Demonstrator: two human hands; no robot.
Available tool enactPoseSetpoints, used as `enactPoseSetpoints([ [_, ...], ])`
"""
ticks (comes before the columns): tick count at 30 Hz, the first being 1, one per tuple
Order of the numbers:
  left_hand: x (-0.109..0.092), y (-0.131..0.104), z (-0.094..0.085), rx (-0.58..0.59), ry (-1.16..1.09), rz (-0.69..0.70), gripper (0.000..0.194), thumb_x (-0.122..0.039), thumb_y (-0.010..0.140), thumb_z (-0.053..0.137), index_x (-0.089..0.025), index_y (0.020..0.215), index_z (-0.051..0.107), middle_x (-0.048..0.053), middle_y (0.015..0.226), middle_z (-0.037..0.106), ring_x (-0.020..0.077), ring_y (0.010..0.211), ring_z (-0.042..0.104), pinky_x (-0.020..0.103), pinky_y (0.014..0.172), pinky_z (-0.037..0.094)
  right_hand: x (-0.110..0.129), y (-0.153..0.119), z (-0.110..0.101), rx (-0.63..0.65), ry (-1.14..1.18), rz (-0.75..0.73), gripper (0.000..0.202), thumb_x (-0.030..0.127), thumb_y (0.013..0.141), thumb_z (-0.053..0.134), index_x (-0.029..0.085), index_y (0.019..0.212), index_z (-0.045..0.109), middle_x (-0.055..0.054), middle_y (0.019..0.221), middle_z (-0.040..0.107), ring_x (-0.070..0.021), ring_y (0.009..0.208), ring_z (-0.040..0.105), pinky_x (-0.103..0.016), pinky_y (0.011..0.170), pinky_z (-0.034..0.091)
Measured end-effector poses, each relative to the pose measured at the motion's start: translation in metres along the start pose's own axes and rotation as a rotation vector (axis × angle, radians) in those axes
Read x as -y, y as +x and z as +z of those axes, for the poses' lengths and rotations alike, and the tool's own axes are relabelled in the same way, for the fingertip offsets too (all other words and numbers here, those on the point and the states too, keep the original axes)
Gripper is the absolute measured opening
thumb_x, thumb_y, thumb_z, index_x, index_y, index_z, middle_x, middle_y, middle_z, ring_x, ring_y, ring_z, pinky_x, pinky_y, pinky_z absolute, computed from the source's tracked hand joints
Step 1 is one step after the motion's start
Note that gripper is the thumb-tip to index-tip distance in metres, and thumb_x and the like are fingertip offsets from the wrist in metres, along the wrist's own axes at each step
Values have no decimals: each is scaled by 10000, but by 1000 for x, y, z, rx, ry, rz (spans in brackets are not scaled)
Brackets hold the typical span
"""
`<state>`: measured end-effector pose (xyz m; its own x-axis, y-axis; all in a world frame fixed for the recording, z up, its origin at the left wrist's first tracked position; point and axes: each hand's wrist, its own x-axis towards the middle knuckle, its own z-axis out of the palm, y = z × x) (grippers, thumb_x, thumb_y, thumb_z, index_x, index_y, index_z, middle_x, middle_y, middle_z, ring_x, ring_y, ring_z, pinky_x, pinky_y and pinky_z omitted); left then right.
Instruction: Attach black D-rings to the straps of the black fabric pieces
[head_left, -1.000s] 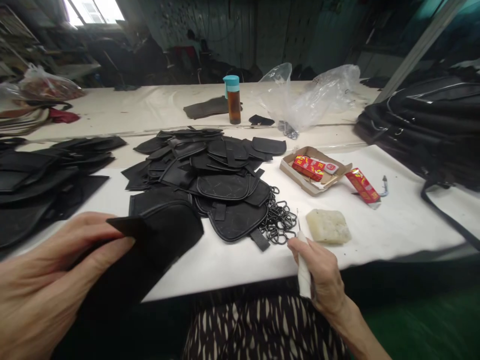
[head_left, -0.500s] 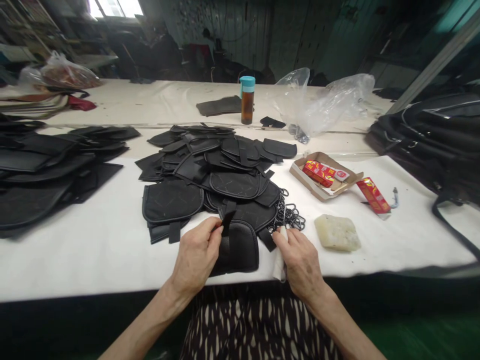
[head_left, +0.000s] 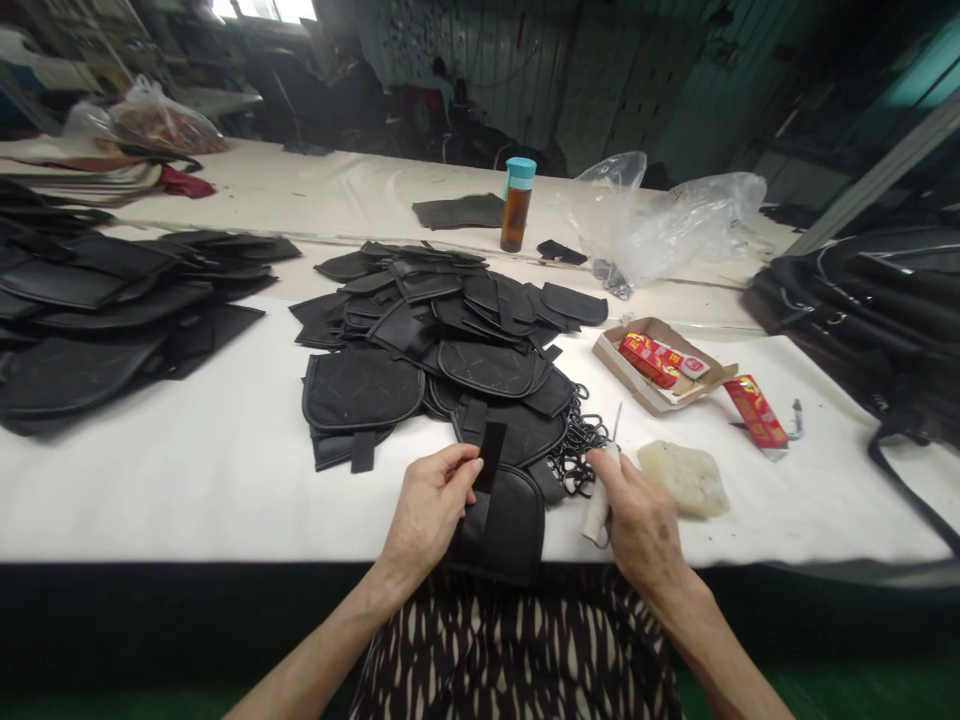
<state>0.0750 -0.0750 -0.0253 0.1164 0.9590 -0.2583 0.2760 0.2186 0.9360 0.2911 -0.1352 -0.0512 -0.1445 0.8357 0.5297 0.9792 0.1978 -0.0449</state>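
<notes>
My left hand [head_left: 431, 505] pinches the black strap [head_left: 491, 458] of a black pouch [head_left: 517, 525] between thumb and fingers. The pouch overhangs the table's front edge, near my lap. In my right hand [head_left: 641, 515] is an awl [head_left: 600, 505] with a pale wrapped handle, its thin metal spike pointing up and away from me. Just beyond that hand lies a heap of black metal rings [head_left: 581, 440], partly covered by it. A pile of similar black pouches [head_left: 487, 368] spreads in front of my hands.
To the right are a yellowish wax-like block [head_left: 684, 478], a cardboard tray [head_left: 637, 375] with red boxes, another red box [head_left: 756, 412] and a black bag [head_left: 862, 300]. More black pieces [head_left: 90, 360] lie at left. A bottle [head_left: 517, 205] and plastic bags [head_left: 694, 220] stand farther back.
The strapped pouch has shifted toward me and over the table edge, still in my left hand. My right hand moved slightly right with the awl, whose spike shows more clearly. The camera view tilted.
</notes>
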Motion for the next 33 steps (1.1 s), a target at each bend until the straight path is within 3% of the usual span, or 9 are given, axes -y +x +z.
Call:
enactPoseSetpoints([
  [6,4,1,1,6,-43,43,251,-356,718,590,-148,844,652,-34,546,561,117,496,532,215,482,413,-6,-12,1,-23,-11,61,356,13,799,332,127,999,604,-46,628,502,-216,612,484,-308,561,373],
  [11,4,2,1,23,-66,-6,313,-346,702,615,-125,918,664,-30,542,574,113,493,513,214,482,410,-6,-24,-6,-6,74,105,378,-16,752,334,139,968,602,-58,656,536,-237,684,512,-342,621,409],
  [15,3,4,1,32,-87,-29,302,-337,694,625,-117,897,662,-36,472,563,107,451,499,206,474,399,-4,-29,-14,-52,165,217,256,40,817,389,181,937,567,-47,761,599,-199,712,566,-316,650,455],
  [18,1,5,2,80,-118,-40,269,-330,711,604,-116,870,638,-21,459,590,89,383,466,195,433,364,4,-22,-19,-108,382,400,61,188,865,518,203,915,549,-32,844,636,-179,765,609,-295,684,482],
  [21,-1,4,3,139,-166,-88,245,-308,722,586,-114,869,608,2,467,618,83,344,465,184,398,347,17,-8,-21,-174,691,601,77,265,834,600,210,871,562,-32,847,645,-180,779,614,-296,683,487],
  [23,-2,3,3,187,-202,-118,234,-294,727,579,-113,874,595,0,447,608,88,338,482,175,379,345,26,3,-18,-210,788,642,98,276,817,622,207,861,568,-34,850,643,-177,782,607,-297,688,482],
  [27,-2,2,0,281,-286,-168,136,-246,722,564,-129,790,563,-32,408,552,100,336,519,162,337,340,39,20,-2,-226,843,590,103,285,823,613,208,883,579,-27,878,645,-166,801,605,-290,704,474],
  [33,2,4,-3,323,-347,-202,124,-227,690,585,-134,753,534,-31,455,561,123,416,594,178,379,429,51,38,18,-277,747,411,89,231,850,581,214,937,588,-24,883,653,-167,807,627,-293,724,482],
])
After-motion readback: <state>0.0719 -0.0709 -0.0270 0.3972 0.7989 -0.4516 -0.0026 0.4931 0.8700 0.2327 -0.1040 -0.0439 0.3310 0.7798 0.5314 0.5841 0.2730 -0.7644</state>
